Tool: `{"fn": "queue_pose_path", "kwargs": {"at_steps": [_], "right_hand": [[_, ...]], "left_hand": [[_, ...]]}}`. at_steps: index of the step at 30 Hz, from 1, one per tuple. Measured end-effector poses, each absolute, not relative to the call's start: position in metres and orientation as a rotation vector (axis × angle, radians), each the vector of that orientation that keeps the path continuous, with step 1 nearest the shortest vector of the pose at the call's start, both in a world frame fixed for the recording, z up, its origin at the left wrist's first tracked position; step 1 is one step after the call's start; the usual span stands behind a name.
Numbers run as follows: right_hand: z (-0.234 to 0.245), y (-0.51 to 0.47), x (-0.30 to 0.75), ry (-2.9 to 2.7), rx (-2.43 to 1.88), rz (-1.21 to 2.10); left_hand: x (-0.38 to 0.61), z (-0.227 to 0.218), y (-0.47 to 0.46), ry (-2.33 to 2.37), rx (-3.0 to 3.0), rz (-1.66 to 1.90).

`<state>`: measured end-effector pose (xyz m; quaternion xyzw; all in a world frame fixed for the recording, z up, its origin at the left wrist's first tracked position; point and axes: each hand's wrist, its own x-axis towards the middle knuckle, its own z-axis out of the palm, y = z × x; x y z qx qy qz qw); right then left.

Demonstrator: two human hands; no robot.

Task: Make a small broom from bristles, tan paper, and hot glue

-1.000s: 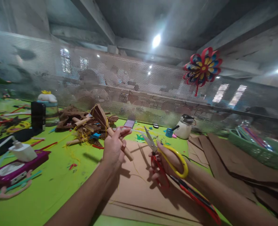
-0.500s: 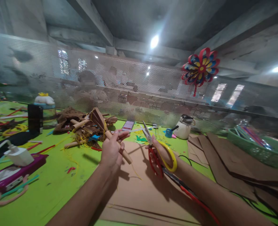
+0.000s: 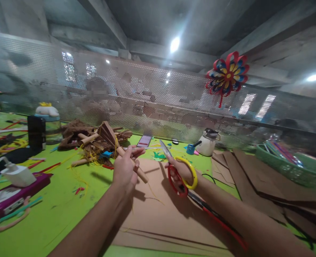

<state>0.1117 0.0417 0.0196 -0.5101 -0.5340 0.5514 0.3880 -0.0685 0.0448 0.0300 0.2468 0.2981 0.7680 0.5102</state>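
Observation:
My left hand (image 3: pixel 124 167) is closed round the rolled brown paper handle of a small pleated paper broom (image 3: pixel 108 132). Yellow string (image 3: pixel 115 142) binds the broom where the pleats meet the handle, and a loose yellow thread hangs below. A thin pale strip (image 3: pixel 149 147) juts out from the fingers of that hand toward the right. My right hand (image 3: pixel 181 169) grips scissors (image 3: pixel 166 149) with one red and one yellow handle loop. Their blades point up and away, close to the strip's end and looking nearly together. Brown paper sheets (image 3: pixel 158 217) lie beneath both hands.
Behind my left hand is a pile of brown paper pieces (image 3: pixel 74 132). A phone (image 3: pixel 144 141), a blue pot (image 3: pixel 190 149) and a white jar (image 3: pixel 208 142) stand along the back. Cardboard (image 3: pixel 256 178) and a green basket (image 3: pixel 281 167) are right; a purple power strip (image 3: pixel 44 180) is left.
The scissor blades, slightly apart before, now look nearly together, and the handle loops have drawn closer. My left hand keeps its hold on the broom. The whole view has shifted slightly.

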Motion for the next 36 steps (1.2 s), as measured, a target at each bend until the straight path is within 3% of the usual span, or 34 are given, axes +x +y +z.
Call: {"fn": "queue_pose_path", "kwargs": {"at_steps": [9, 15, 21, 26, 31, 36], "right_hand": [[0.052, 0.074, 0.138, -1.679, -1.351, 1.189], [0.083, 0.115, 0.223, -1.829, -1.703, 0.645], [0.043, 0.121, 0.304, -1.961, -2.055, 0.187], [0.006, 0.109, 0.334, -2.147, -2.101, 0.117], [0.017, 0.123, 0.310, -2.224, -2.040, 0.114], [0.028, 0.159, 0.228, -2.392, -1.882, 0.322]], "left_hand": [[-0.071, 0.028, 0.048, 0.770, 0.588, 1.851], [-0.068, 0.029, 0.044, 0.835, 0.594, 1.774], [-0.059, 0.027, 0.042, 0.867, 0.620, 1.701], [-0.057, 0.020, 0.044, 0.890, 0.682, 1.667], [-0.055, 0.018, 0.046, 0.906, 0.709, 1.645], [-0.055, 0.016, 0.045, 0.920, 0.715, 1.647]]}}
